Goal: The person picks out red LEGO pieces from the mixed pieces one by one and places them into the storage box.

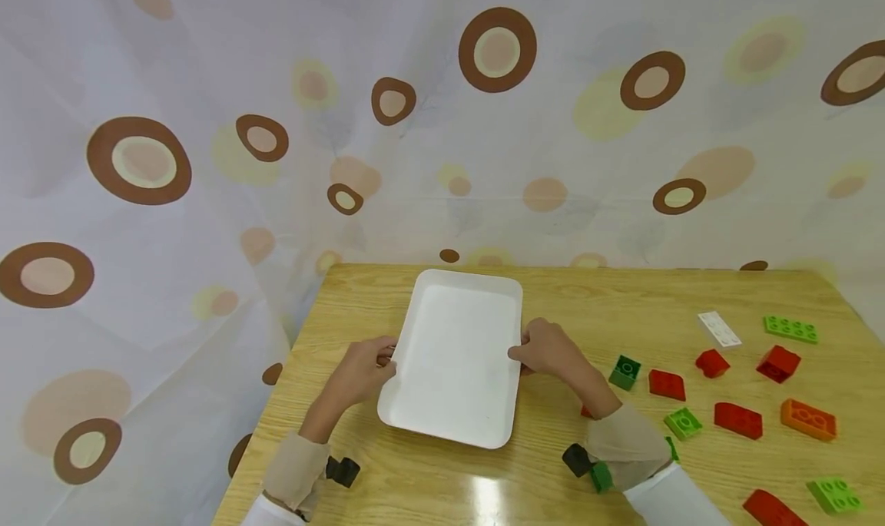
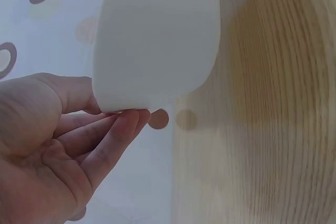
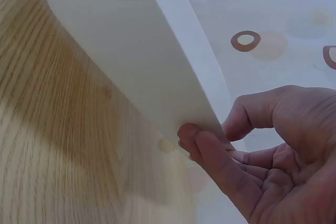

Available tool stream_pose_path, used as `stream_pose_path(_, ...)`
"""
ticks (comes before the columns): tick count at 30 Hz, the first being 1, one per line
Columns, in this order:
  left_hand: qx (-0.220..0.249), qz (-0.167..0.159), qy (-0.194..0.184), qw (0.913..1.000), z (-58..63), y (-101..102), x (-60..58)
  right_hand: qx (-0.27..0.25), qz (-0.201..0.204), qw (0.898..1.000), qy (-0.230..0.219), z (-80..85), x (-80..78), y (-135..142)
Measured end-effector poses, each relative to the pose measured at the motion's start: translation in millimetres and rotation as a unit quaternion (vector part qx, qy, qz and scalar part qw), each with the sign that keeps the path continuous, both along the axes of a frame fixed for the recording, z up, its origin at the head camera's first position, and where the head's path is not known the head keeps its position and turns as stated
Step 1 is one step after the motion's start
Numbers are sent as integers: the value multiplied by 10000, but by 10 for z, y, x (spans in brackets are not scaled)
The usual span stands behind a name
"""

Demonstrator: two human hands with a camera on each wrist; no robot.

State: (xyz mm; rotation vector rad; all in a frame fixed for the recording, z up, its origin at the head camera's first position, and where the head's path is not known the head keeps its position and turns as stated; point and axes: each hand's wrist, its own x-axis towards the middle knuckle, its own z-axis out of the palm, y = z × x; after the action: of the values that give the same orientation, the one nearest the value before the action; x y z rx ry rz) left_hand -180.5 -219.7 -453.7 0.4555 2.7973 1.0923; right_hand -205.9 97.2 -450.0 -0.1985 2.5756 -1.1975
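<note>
A white rectangular tray [image 1: 452, 357] is held between both hands over the left part of the table. My left hand [image 1: 364, 368] pinches its left rim, thumb on the inner side and fingers beneath. On the opposite side my right hand [image 1: 549, 349] grips the right rim the same way. The left wrist view shows the tray's underside [image 2: 157, 40] raised above the wood, with fingertips [image 2: 128, 121] curled against its edge. In the right wrist view the tray [image 3: 131, 61] appears tilted, its rim between thumb and fingers. Nothing lies inside the tray.
Several toy bricks lie on the table's right side, among them a dark green brick [image 1: 625, 372], a white brick [image 1: 719, 329], an orange brick [image 1: 809, 419] and a red brick [image 1: 738, 420]. A spotted curtain [image 1: 429, 150] hangs behind the wooden table [image 1: 588, 296] and along its left.
</note>
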Motion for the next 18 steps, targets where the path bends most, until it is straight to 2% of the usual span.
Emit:
stream_pose_path(11,231,-61,221,9995,-58,225,207,184,126,9997,-44,56,54,226)
stream_pose_path(18,351,-164,214,9990,-125,330,323,422,219,9988,-154,61,120,326)
